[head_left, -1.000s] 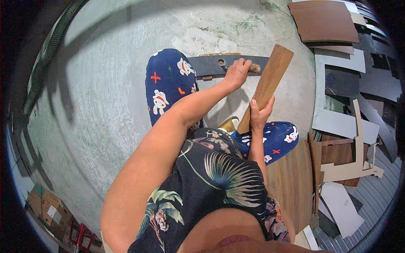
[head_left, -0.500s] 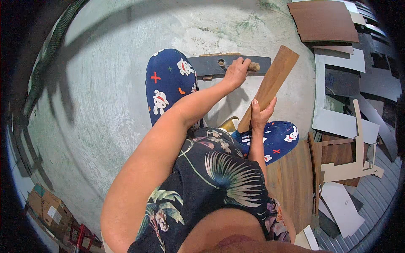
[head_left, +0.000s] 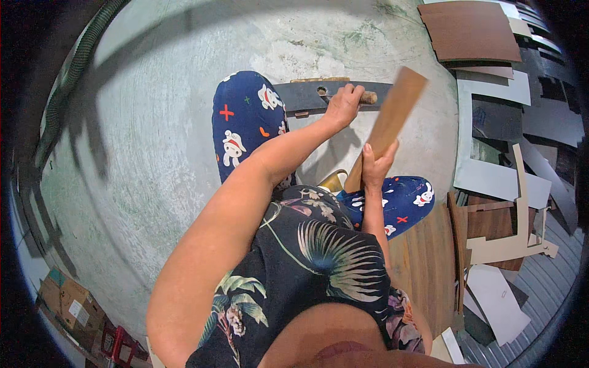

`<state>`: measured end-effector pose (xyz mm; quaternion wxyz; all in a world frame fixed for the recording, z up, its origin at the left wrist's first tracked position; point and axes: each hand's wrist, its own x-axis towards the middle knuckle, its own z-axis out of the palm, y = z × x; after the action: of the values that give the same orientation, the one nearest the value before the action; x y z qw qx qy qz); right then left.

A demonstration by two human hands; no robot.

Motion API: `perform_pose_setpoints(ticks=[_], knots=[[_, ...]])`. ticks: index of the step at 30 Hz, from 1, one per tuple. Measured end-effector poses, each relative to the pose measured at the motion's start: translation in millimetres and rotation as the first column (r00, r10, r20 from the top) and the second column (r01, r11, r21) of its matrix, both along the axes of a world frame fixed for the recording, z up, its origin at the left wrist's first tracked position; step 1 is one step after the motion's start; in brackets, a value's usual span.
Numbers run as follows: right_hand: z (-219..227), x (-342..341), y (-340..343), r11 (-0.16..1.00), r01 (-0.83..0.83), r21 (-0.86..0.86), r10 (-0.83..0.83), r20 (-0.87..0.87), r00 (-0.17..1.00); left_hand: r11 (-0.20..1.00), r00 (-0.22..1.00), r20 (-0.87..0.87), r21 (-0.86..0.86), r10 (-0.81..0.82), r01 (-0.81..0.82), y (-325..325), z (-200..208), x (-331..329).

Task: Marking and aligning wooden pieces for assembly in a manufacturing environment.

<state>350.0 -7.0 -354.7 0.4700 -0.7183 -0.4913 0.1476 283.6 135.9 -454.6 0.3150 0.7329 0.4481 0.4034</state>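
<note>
My left hand (head_left: 343, 105) is closed round a tool's round wooden handle (head_left: 369, 97), whose end sticks out to the right. The rest of this tool is mostly hidden; it may be a chisel. Beneath that hand a long dark grey board (head_left: 300, 101) lies across the floor, with a round hole near the middle. My right hand (head_left: 377, 165) grips a flat brown wooden plank (head_left: 396, 113) along its lower part. The plank stands tilted, its upper end blurred by motion and in front of the grey board's right end.
Cut panels and sheet offcuts (head_left: 491, 178) are piled along the right, with a brown board (head_left: 423, 264) beside my right leg. A ribbed hose (head_left: 76, 67) runs down the far left. A cardboard box (head_left: 70, 303) and a red object (head_left: 119, 346) sit at the lower left.
The plank has swung slightly left with my right hand, and its upper end is now blurred. My left hand and the tool handle have hardly moved.
</note>
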Motion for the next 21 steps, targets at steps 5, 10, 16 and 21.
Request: perform_pose_setpoints(ticks=[5, 10, 16, 21], knots=[[-3, 1, 1, 0.967, -0.059, -0.25, 0.042, -0.069, 0.997, 0.998, 0.997, -0.049, -0.021, -0.054, 0.053, -4, -2, 0], [-4, 4, -2, 0.999, -0.009, 0.031, 0.01, -0.028, 1.0, 1.0, 0.999, -0.037, 0.021, -0.004, 0.005, -1, 0, -1], [-10, 9, 6, 0.969, -0.032, -0.244, 0.02, -0.049, 0.999, 0.998, 0.997, -0.057, 0.038, -0.045, 0.047, 2, -4, 2], [1, 0, -1, 1.0, 0.023, -0.005, -0.023, -0.086, 0.996, 0.999, 0.998, -0.047, -0.001, -0.034, 0.034, 0, -2, 1]])
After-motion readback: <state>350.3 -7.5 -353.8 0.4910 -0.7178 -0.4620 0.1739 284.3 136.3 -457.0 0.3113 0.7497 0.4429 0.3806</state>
